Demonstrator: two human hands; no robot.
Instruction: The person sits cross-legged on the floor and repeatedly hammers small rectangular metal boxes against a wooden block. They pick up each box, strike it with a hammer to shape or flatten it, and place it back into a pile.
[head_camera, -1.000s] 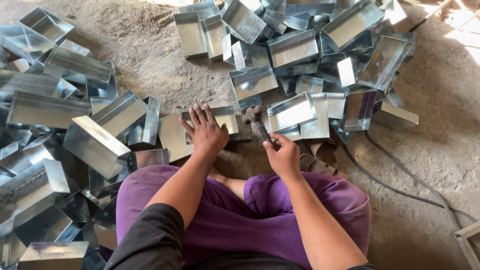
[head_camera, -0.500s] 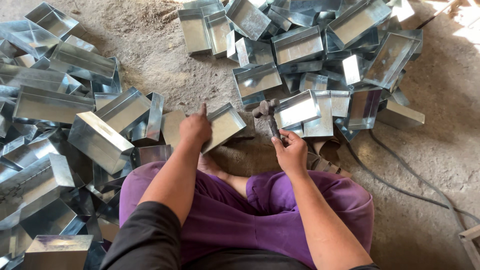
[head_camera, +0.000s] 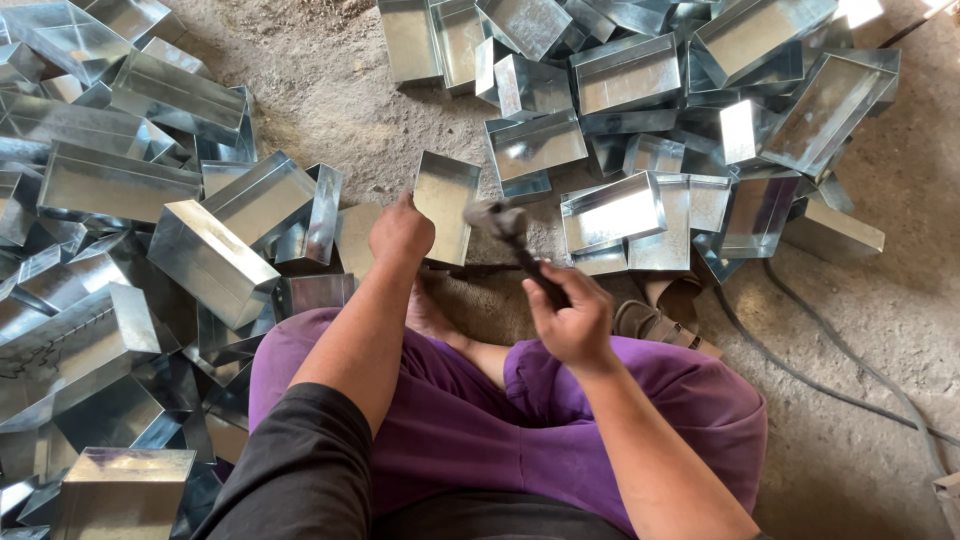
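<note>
I sit cross-legged on the ground in purple trousers. My left hand (head_camera: 401, 232) grips the near edge of a shiny sheet-metal tray (head_camera: 446, 205) and holds it tilted up in front of me. My right hand (head_camera: 572, 318) is closed around the dark handle of a hammer (head_camera: 510, 232). The hammer's head is blurred and hangs just right of the tray, close to its right rim.
Piles of shiny sheet-metal boxes lie left (head_camera: 120, 250) and at the back right (head_camera: 640, 120) on the dirt floor (head_camera: 330, 90). A sandal (head_camera: 660, 315) sits by my right knee. A dark cable (head_camera: 830, 375) runs across the ground at the right.
My left hand went from lying flat on the tray to gripping it and tipping it up. My right hand raised the hammer towards the tray.
</note>
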